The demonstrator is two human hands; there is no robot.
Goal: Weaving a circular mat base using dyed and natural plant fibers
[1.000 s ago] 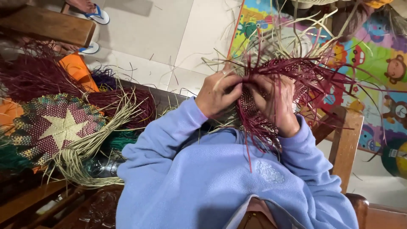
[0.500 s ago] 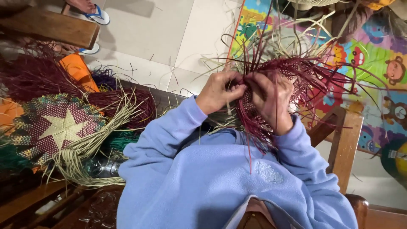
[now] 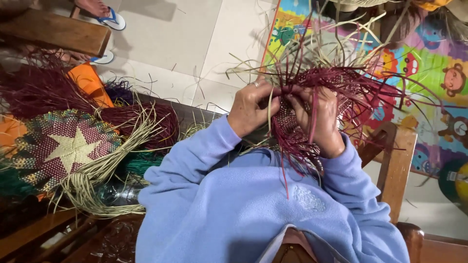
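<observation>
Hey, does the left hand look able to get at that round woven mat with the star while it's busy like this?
Probably not right now: the left hand grips the maroon weaving alongside the right hand. The star mat lies uncovered on that side.

Both hands on maroon woven straw piece

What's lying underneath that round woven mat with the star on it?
Under the star mat show pale straw strands, green fibre and orange material, poking out at its edges. Whatever lies beneath its middle is covered.

Both hands raised, fingertips pinched together
</observation>
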